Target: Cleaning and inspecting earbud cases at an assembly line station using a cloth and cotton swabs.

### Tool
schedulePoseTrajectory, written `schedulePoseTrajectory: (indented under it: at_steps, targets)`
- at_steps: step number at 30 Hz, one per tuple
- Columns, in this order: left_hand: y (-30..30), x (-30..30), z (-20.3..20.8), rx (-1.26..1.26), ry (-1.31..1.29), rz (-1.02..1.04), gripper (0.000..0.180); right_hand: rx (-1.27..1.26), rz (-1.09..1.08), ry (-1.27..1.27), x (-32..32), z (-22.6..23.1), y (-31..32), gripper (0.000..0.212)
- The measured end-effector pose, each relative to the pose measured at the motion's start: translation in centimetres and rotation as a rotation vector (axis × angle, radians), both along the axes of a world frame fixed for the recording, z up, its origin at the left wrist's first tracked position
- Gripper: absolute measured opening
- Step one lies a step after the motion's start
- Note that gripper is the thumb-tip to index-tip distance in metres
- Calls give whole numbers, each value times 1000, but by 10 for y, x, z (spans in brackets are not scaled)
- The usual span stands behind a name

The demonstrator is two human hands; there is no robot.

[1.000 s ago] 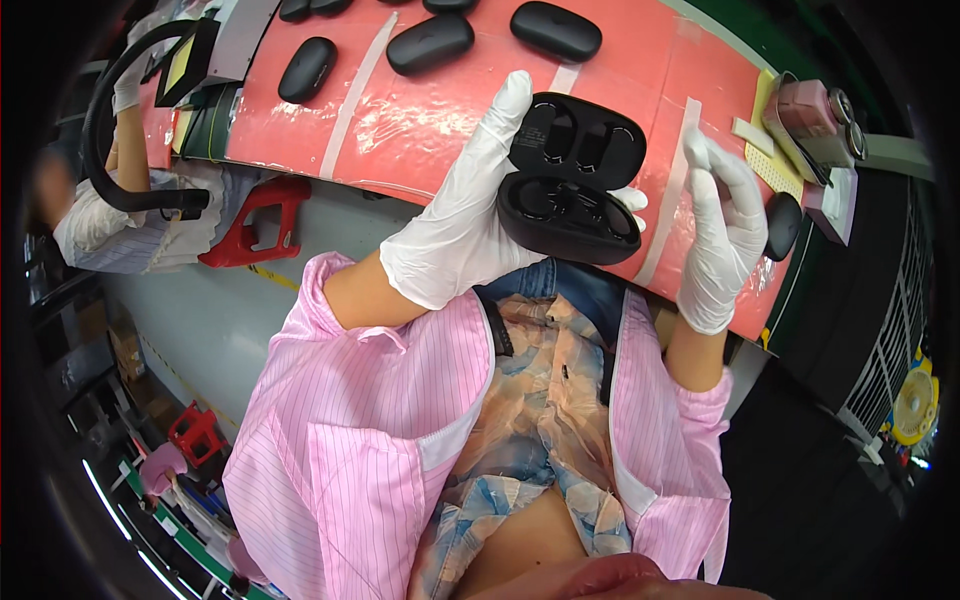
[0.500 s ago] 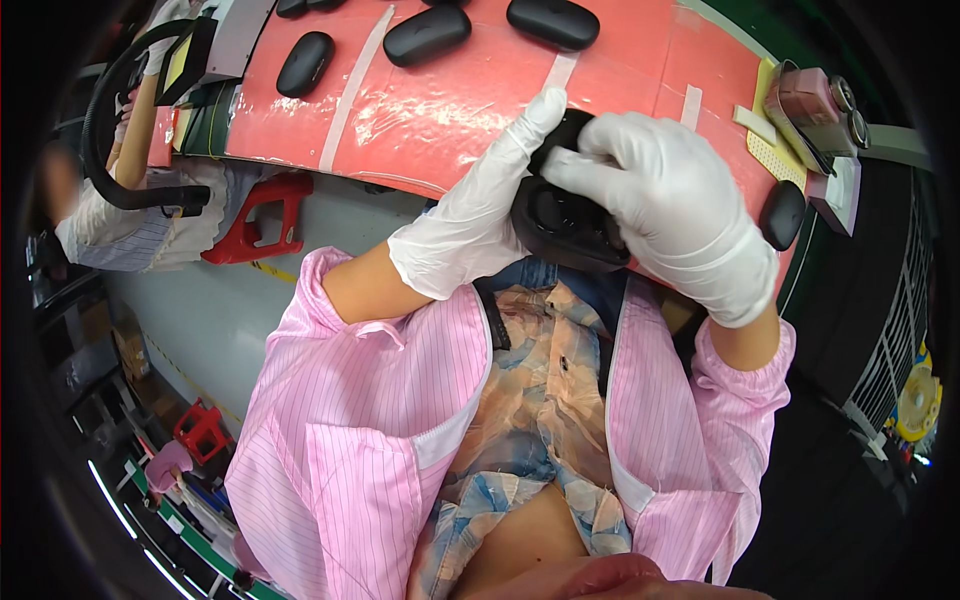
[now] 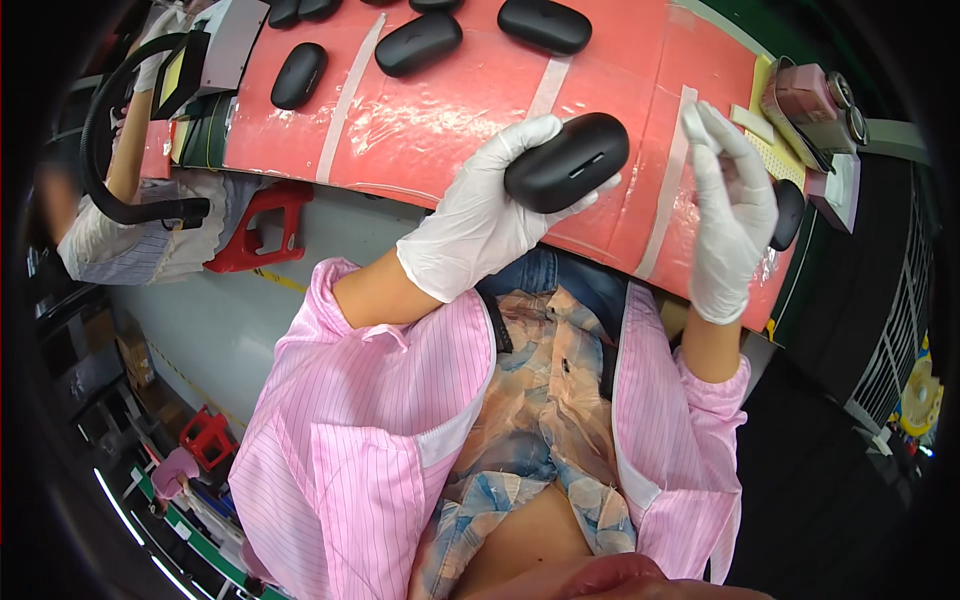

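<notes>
My gloved left hand (image 3: 490, 215) is wrapped round a smooth black earbud case (image 3: 568, 160) and holds it above the near edge of the table. The case's lid is down, and a small light slot shows on its side. To the right, my gloved right hand (image 3: 735, 195) is raised over the red mat (image 3: 640, 80), apart from the case. Its fingers stretch out with a gap between them and hold nothing that I can see. Another black earbud case (image 3: 787, 214) lies just beyond it, partly hidden by the hand.
Several more black cases lie on the mat, among them one case (image 3: 545, 24) at the far middle. A rack of containers (image 3: 800, 95) stands at the right. At the left are a black curved tube (image 3: 92, 150), a red stool (image 3: 262, 225) and a co-worker's arm (image 3: 128, 150).
The earbud case was open with both hands on it; now its lid is down and it is turned in my left hand. My right hand has let go and moved right.
</notes>
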State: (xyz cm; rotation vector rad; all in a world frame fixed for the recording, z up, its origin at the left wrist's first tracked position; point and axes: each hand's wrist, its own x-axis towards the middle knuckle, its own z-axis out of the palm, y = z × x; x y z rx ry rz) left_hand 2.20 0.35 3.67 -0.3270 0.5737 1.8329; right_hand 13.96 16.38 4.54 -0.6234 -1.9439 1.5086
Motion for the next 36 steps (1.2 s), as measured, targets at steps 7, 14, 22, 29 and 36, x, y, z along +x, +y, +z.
schedulePoseTrajectory:
  at_steps: [7,14,22,29,36]
  targets:
    - [-2,9,-7,-11,69,-62,29,804,219,40,-1,3,-46,28]
    - [-11,1,14,5,440,-240,43,-93,317,-2,2,-12,-9,26]
    - [-9,6,-2,-151,1068,-143,71,-694,52,45,6,-26,-7,34]
    - [-8,11,-3,-508,1906,-45,79,557,144,15,-1,-14,-50,36]
    - [-15,12,4,-268,1975,241,80,184,121,-81,4,-16,-49,25]
